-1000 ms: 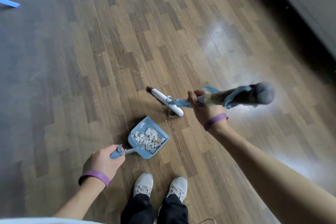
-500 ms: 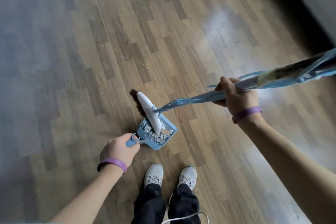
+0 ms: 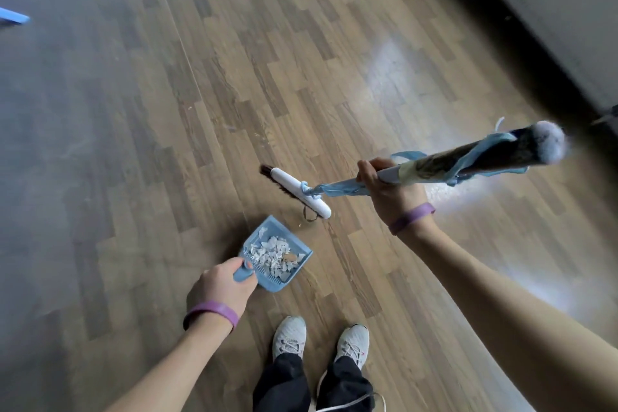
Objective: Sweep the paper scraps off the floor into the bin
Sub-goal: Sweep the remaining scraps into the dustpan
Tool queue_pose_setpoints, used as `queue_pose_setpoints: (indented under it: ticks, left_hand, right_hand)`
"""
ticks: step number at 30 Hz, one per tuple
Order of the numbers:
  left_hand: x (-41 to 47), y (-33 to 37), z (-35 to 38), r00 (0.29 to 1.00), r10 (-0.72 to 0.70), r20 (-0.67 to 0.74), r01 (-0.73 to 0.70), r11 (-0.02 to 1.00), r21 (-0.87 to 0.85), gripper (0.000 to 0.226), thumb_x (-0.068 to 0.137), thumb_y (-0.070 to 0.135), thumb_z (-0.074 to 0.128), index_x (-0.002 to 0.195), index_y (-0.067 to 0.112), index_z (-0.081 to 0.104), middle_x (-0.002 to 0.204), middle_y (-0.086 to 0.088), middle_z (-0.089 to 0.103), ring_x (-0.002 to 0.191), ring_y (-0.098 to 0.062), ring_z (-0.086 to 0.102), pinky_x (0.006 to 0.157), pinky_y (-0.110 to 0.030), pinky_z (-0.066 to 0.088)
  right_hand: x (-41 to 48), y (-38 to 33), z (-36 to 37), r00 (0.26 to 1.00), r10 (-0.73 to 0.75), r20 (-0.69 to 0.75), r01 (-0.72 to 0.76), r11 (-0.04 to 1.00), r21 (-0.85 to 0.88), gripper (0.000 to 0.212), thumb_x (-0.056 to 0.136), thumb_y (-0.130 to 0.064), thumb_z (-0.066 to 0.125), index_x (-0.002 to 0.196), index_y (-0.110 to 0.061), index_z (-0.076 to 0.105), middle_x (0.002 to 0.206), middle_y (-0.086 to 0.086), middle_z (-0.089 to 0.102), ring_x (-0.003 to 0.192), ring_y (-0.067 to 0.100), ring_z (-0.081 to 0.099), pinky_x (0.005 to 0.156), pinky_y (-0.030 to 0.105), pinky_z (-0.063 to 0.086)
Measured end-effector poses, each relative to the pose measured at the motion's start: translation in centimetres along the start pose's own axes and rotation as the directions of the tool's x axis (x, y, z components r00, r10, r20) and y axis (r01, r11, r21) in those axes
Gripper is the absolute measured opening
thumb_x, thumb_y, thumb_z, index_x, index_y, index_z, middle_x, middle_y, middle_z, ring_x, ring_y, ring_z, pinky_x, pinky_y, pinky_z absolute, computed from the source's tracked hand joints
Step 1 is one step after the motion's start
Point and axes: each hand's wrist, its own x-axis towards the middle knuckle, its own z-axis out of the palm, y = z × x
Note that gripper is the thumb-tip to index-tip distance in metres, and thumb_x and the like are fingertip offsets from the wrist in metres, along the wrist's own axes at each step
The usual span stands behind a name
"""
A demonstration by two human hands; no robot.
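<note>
Left hand [image 3: 220, 288] grips the scrap-filled blue plastic dustpan [image 3: 277, 254]; right hand [image 3: 388, 187] clasps the tape-wrapped broom [image 3: 334, 189] — best kept level beyond the fingers

Dim room — one pale glare patch on the wood floor [image 3: 384, 77]; edges smeared, corners bowed by wide-angle distortion.

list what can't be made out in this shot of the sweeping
- Bin: none in the head view, so its place is unknown.
- Broom bristles: mostly hidden under the white head.
- Dustpan handle: wrapped by the left hand.
- Small specks on the floor: too small to tell if they are scraps.
- Blue object: cut off by the left edge.
- Broom handle tip: blurred near the lens, past the right hand.
</note>
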Motion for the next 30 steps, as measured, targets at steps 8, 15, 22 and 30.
queue_pose_setpoints:
  ticks: [8,15,22,30]
  left_hand:
    - [0.8,-2.4,1.1,1.0,-0.013,-0.005,0.013,0.999,0.053,0.016,0.084,0.042,0.055,0.089,0.032,0.067,0.08,-0.003,0.068,0.077,-0.031,0.06,0.064,-0.03,0.05]
    - [0.6,-1.8,0.2,0.995,-0.048,0.088,0.046,0.999,0.025,0.016,0.085,0.04,0.057,0.095,0.031,0.067,0.093,-0.003,0.069,0.083,-0.03,0.06,0.066,-0.027,0.045]
    - [-0.8,-1.8,-2.5,0.985,-0.108,0.136,0.116,0.992,-0.051,0.02,0.083,0.026,0.059,0.098,0.037,0.068,0.091,-0.003,0.067,0.08,-0.028,0.059,0.068,-0.025,0.044]
    - [-0.3,-1.3,-1.4,0.997,-0.067,0.049,0.065,0.997,0.045,0.014,0.084,0.033,0.057,0.094,0.037,0.066,0.09,-0.001,0.067,0.077,-0.027,0.059,0.063,-0.023,0.043]
  right_hand:
    - [-1.6,2.1,5.6,0.99,0.05,0.129,-0.041,0.997,-0.071,0.033,0.099,-0.027,0.046,0.068,-0.018,0.051,0.074,0.004,0.051,0.076,0.016,0.047,0.076,0.027,0.035]
    - [-2.2,1.5,1.3,0.957,0.285,-0.053,-0.254,0.913,0.319,0.039,0.092,-0.025,0.054,0.054,-0.021,0.056,0.064,0.001,0.06,0.074,0.027,0.065,0.076,0.053,0.057]
    - [-4.8,-1.0,-3.8,0.958,0.268,-0.098,-0.208,0.891,0.402,0.032,0.094,-0.023,0.057,0.062,-0.019,0.06,0.071,0.006,0.063,0.078,0.029,0.068,0.075,0.05,0.059]
    - [-3.2,-0.6,-1.1,0.998,0.063,-0.001,-0.062,0.991,0.12,0.036,0.096,-0.029,0.051,0.069,-0.006,0.056,0.062,0.0,0.05,0.059,0.011,0.047,0.061,0.026,0.039]
